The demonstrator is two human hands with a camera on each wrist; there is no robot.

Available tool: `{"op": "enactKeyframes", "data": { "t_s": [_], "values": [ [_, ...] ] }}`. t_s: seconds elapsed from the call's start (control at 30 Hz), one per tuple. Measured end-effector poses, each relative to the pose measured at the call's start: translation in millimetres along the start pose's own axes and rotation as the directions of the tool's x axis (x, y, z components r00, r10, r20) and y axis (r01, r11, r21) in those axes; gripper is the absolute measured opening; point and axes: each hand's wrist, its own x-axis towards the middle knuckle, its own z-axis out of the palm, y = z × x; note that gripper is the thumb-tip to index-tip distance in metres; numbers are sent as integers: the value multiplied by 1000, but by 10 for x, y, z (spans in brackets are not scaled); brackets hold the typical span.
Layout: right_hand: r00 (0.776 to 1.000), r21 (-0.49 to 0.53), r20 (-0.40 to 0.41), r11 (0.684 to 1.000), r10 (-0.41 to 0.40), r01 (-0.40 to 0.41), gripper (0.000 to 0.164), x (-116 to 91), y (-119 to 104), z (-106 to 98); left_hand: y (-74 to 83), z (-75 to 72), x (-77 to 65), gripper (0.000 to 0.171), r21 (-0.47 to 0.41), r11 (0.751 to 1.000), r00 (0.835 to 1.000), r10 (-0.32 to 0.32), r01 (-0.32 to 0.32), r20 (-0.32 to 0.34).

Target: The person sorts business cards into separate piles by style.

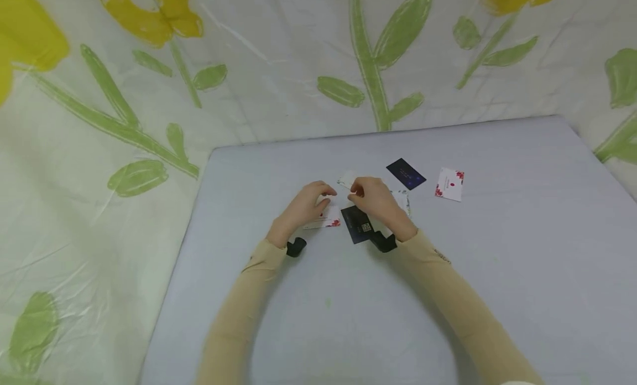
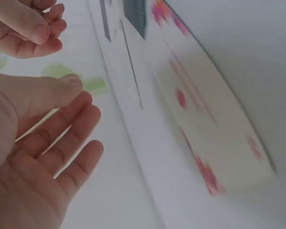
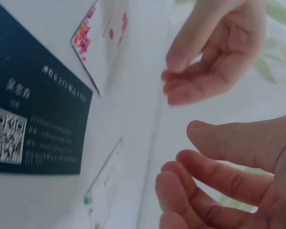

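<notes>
Both hands hover over business cards on the table, with nothing between their fingers. My left hand (image 1: 304,207), fingers loosely bent, is above a white card with red flowers (image 2: 195,95). To its right my right hand (image 1: 375,201) bends its thumb and fingers toward each other without touching a card. Below it lies a dark card with a QR code (image 3: 38,109). A pale card with small green marks (image 1: 402,200) shows partly behind the right hand. Another pale card (image 1: 345,178) lies just beyond the fingertips.
Farther right on the pale table (image 1: 522,252) lie a dark blue card (image 1: 406,173) and a second white card with red flowers (image 1: 450,184). A white sheet with painted flowers (image 1: 278,69) hangs behind the table. Black wrist devices (image 1: 383,242) sit under both wrists.
</notes>
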Motion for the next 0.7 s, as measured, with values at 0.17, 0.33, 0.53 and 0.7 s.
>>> {"op": "enactKeyframes", "data": {
  "t_s": [0.17, 0.33, 0.53, 0.7],
  "values": [
    [999, -23, -27, 1000, 19, -19, 16, -158, 94, -136, 192, 85, 199, 20, 0, 995, 993, 96, -96, 65],
    [996, -36, -78, 998, 45, -48, 17, -291, 306, -337, 398, 227, 360, 23, 6, 995, 989, 101, -102, 107],
    [995, -74, -65, 994, 79, -84, 17, -391, 757, -717, 713, 529, 635, 24, 34, 993, 988, 108, -113, 107],
    [1000, -193, 23, 981, 0, 4, 19, -417, 1162, -1069, 1055, 814, 898, 26, 112, 991, 993, 66, -77, 96]
  ]
}}
